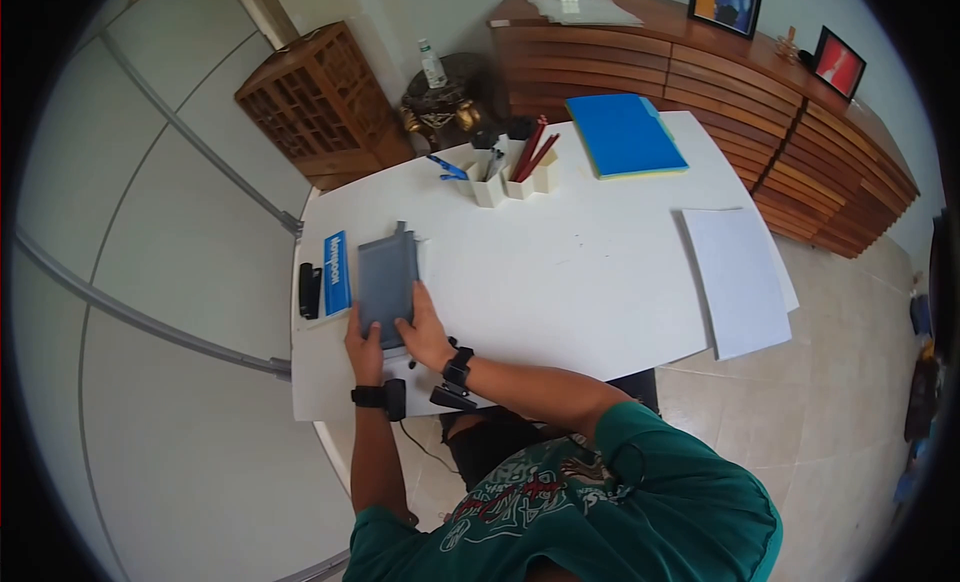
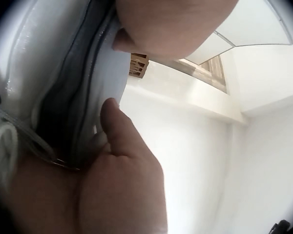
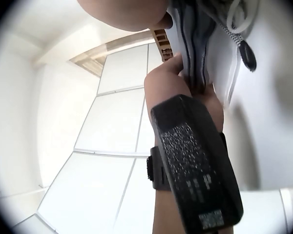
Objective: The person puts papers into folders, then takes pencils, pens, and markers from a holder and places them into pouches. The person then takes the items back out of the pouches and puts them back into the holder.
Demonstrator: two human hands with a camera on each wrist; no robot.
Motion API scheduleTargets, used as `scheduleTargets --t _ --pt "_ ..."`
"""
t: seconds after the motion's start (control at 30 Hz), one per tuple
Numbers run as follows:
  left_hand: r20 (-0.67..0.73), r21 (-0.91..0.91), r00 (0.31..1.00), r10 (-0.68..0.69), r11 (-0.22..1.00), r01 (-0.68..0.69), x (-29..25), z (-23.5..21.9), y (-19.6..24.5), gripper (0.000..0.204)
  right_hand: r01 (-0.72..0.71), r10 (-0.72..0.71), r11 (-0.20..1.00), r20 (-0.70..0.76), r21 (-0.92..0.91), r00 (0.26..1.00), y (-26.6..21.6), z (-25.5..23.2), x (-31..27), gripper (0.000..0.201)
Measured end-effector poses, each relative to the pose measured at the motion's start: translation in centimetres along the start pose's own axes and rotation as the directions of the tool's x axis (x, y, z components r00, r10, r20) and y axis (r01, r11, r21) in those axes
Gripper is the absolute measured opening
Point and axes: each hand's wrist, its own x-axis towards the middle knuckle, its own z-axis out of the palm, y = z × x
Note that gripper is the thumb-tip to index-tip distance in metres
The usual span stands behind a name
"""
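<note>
I have the left hand [image 1: 363, 350] and right hand [image 1: 428, 337] gripping the lower end of the grey zippered pouch [image 1: 386, 282], thumbs on its upper face. It sits left of the frame's centre, over the white table [image 1: 500, 317]; I can't tell whether its far end touches down. If either thumb slackened, I'd expect it to slip or swing into the blue notebook [image 1: 337, 272]; the dangling cord pull [image 3: 247, 56] could snag. Its long axis runs nearly straight up the frame, tabbed end toward the top.
</note>
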Motion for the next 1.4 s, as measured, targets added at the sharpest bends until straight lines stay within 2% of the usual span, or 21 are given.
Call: scheduleTargets --t 0.07,0.1,0.13,0.2,0.27,0.3,0.33,0.37,0.4,0.43,0.47,0.53,0.6,0.63,0.7,0.87,0.93,1.17,1.27,1.33,1.4 --pt "-0.088 0.055 0.993 0.081 0.996 -0.076 0.0 -0.1 1.7 0.058 -0.062 0.054 0.993 0.078 0.098 0.996 -1.2 -1.6 1.0 0.080" --pt "-0.131 0.164 0.987 0.093 0.984 -0.071 -0.6 -0.4 3.7 0.057 -0.025 0.022 0.999 0.053 0.047 0.998 0.2 -2.2 1.2 0.080" --pt "-0.128 0.155 0.988 0.091 0.985 -0.071 -1.3 -0.6 5.0 0.057 -0.025 0.023 0.999 0.049 0.037 0.999 -0.2 -4.3 1.0 0.080" --pt "-0.206 0.290 0.917 0.341 0.917 -0.276 -3.1 -0.7 6.7 0.052 -0.237 0.197 0.957 0.229 0.165 0.953 -2.0 -11.4 0.9 0.068" --pt "-0.188 0.303 0.902 0.389 0.896 -0.324 -5.7 -0.5 8.1 0.046 -0.203 0.163 0.942 0.164 0.269 0.973 0.4 -17.9 2.4 0.054" --pt "-0.163 0.324 0.880 0.447 0.866 -0.380 -7.0 -0.1 8.4 0.040 -0.147 0.139 0.980 0.068 0.135 0.988 -0.4 -21.6 3.8 0.046" --pt "-0.175 0.318 0.884 0.434 0.875 -0.366 -8.2 0.4 8.4 0.040 -0.072 0.074 0.996 -0.030 0.047 0.997 0.5 -25.1 5.5 0.040" --pt "-0.090 0.247 0.898 0.431 0.883 -0.399 -9.3 0.9 8.2 0.034 0.030 -0.040 0.995 -0.113 -0.090 0.993 2.3 -28.8 7.9 0.034" --pt "-0.004 0.173 0.901 0.434 0.888 -0.427 -10.1 1.5 8.2 0.027 0.048 -0.111 0.949 -0.188 -0.311 0.976 2.1 -32.1 9.9 0.031" --pt "-0.011 0.167 0.905 0.426 0.893 -0.419 -10.7 2.2 8.3 0.027 0.078 -0.224 0.829 -0.201 -0.554 0.954 2.5 -35.2 11.8 0.033" --pt "0.031 0.123 0.914 0.403 0.906 -0.404 -11.3 3.0 8.5 0.023 0.045 -0.222 0.756 -0.190 -0.653 0.956 1.8 -37.8 13.3 0.036" --pt "0.063 0.073 0.924 0.378 0.921 -0.382 -12.0 4.4 8.8 0.020 0.055 -0.253 0.422 -0.059 -0.905 0.966 2.6 -41.7 16.2 0.049" --pt "0.106 0.045 0.923 0.370 0.926 -0.376 -12.2 5.6 9.0 0.019 0.062 -0.187 0.153 0.033 -0.986 0.982 5.1 -44.7 18.4 0.051" --pt "0.109 0.075 0.915 0.388 0.915 -0.397 -12.2 5.9 9.1 0.019 0.075 -0.193 0.143 0.046 -0.987 0.980 6.4 -46.1 19.1 0.051" --pt "0.113 0.090 0.920 0.375 0.918 -0.386 -12.1 5.9 8.8 0.019 0.095 0.004 0.242 0.098 -0.966 0.995 8.1 -47.6 19.8 0.052" --pt "0.116 0.123 0.939 0.323 0.934 -0.336 -12.2 6.0 8.5 0.019 0.083 0.169 0.220 0.122 -0.972 0.978 2.7 -46.9 19.4 0.047" --pt "0.135 0.160 0.913 0.384 0.901 -0.403 -12.1 6.0 8.7 0.019 0.104 0.228 0.283 0.173 -0.953 0.958 2.1 -47.7 19.6 0.045" --pt "0.161 0.240 0.883 0.441 0.851 -0.468 -11.9 5.8 9.0 0.020 0.222 0.129 0.337 0.279 -0.915 0.952 3.5 -50.0 20.3 0.037" --pt "0.126 0.324 0.894 0.430 0.834 -0.447 -12.0 6.1 9.1 0.020 0.144 0.166 0.347 0.212 -0.927 0.963 4.2 -49.9 20.7 0.030" --pt "0.071 0.395 0.901 0.428 0.817 -0.419 -12.1 6.4 8.7 0.019 0.171 0.044 0.164 0.181 -0.971 0.983 4.7 -49.2 20.6 0.023" --pt "0.055 0.410 0.900 0.431 0.812 -0.414 -12.3 6.6 8.5 0.018 0.190 -0.047 0.158 0.185 -0.969 0.982 4.4 -49.0 20.0 0.018"
